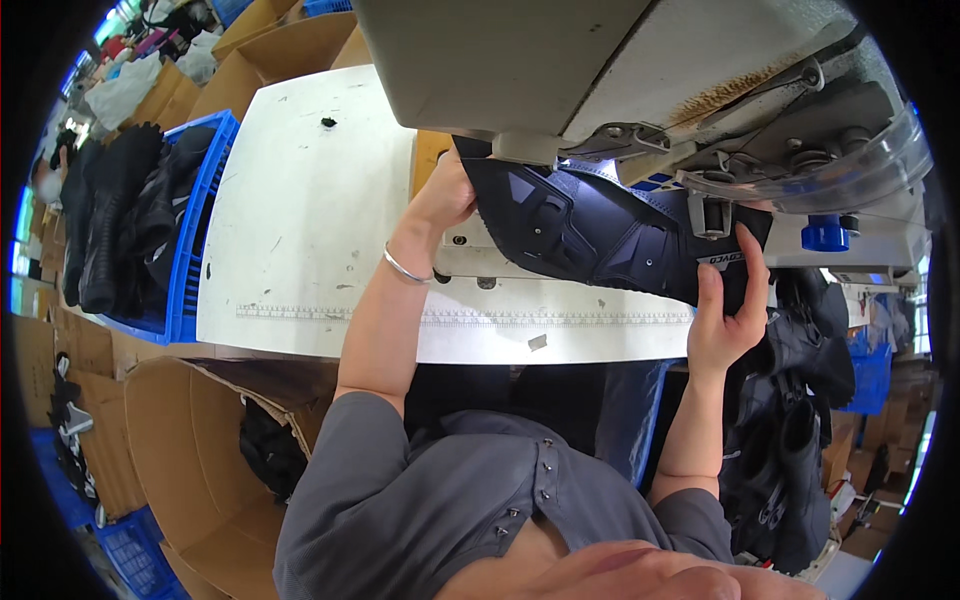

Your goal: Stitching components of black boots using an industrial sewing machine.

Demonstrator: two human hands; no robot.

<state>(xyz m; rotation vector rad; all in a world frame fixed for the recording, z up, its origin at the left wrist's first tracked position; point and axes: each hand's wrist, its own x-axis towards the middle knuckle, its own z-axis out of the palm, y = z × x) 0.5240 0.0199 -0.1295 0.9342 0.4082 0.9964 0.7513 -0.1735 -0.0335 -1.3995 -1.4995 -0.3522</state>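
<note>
At the machine (485, 65), both hands (442, 195) (730, 330) touch black footwear (585, 232) (left grip unclear).

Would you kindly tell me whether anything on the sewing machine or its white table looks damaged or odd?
The sewing machine has a brown, rust-like patch on its otherwise pale surface, and a ragged black mark blemishes the white table near its far edge.

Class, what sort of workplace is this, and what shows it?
Probably a shoe workshop: a sewing machine, a black shoe upper held at it, and a blue crate of dark footwear.
</note>
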